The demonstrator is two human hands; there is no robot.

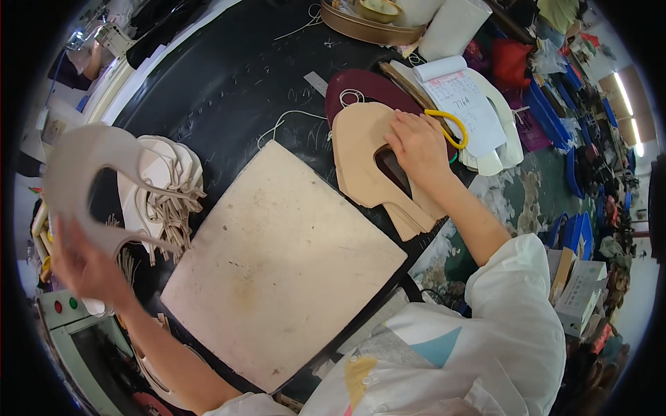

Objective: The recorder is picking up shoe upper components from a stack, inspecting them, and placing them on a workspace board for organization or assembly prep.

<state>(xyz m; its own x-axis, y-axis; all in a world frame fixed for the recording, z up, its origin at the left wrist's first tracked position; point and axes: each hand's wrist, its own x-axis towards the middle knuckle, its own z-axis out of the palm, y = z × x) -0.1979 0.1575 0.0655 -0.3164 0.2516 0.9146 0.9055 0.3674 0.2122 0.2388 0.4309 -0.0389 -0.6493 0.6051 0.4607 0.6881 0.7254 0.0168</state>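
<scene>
My left hand (90, 267), smeared by motion, holds up a grey-beige U-shaped shoe upper piece (73, 173) at the far left. Under and beside that piece lies a pile of pale U-shaped pieces (166, 166) with loose, stringy ends. On the right, my right hand (423, 147) rests on a stack of tan U-shaped upper pieces (361, 142), over the cut-out's upper end. Its fingers lie close together on the top piece, and the fingertips are partly hidden. Between the hands is a square off-white board (284, 263), slightly stained.
Behind the tan stack lie a maroon oval piece (340, 87), yellow-handled scissors (454, 128) and a notepad (461, 97). A round tray (368, 29) and a white roll (454, 28) stand at the back. A machine with red and green buttons (66, 305) is lower left.
</scene>
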